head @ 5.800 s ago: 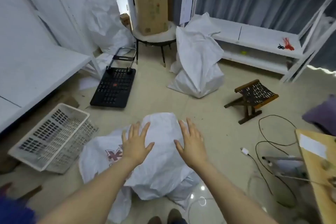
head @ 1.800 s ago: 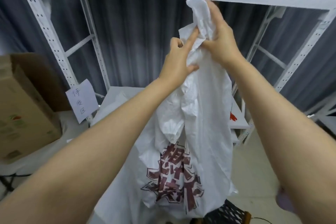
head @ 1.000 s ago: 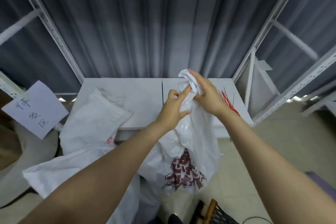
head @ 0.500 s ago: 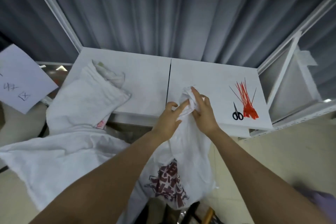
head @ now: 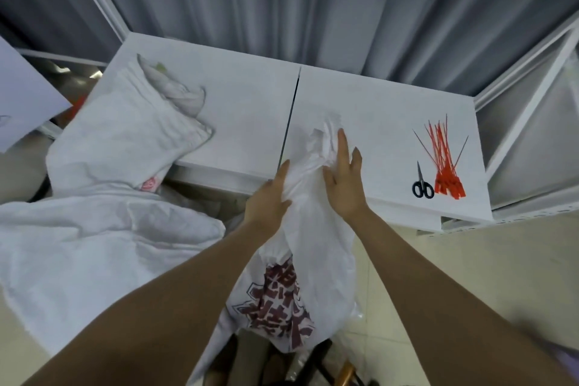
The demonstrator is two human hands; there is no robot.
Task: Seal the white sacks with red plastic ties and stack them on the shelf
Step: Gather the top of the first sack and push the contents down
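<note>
From the head camera, the printed white sack (head: 316, 247) hangs down the front edge of the shelf (head: 244, 110), with its bunched neck laid over onto the shelf board. The left hand (head: 269, 197) grips the gathered fabric just below the edge, while the right hand (head: 343, 182) lies flat with straight fingers pressing the neck down. The red plastic ties (head: 445, 166) lie beside black scissors (head: 422, 185) further right on the shelf, and a second white sack (head: 125, 135) leans against its left end.

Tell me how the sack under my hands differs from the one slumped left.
The held sack has its neck bunched between the left hand and right hand; the left sack lies open-mouthed, untouched. The held sack shows dark-red characters; the left sack only a small red mark. Both are white and untied.
</note>
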